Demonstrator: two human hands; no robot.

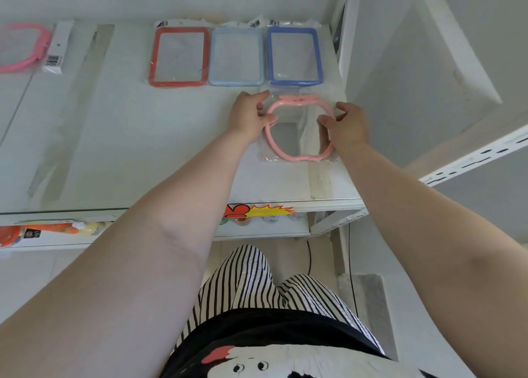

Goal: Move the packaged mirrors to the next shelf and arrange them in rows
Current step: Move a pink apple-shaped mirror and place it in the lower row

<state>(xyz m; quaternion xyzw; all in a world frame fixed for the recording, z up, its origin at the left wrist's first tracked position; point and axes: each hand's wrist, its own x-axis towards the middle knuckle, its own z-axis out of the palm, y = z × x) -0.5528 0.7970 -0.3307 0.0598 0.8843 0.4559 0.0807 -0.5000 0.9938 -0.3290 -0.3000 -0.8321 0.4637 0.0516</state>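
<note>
So I had both hands pinching the pink apple mirror (300,129), left hand (251,114) at 9 o'clock, right hand (347,124) at 3, stem pointing 12 toward the blue mirror (294,56) on the shelf (143,149).

A white shelf (143,137) is seen carrying three rectangular packaged mirrors in a row just beyond the fingertips: a red-framed mirror (178,57), a light blue-framed mirror (236,57) and a dark blue-framed mirror (294,56). A pink apple-shaped mirror (297,157) in clear wrap lies between the fingers of both hands. Far to the left of the fingers, a pink round mirror (23,49) is laid at the shelf's edge.
</note>
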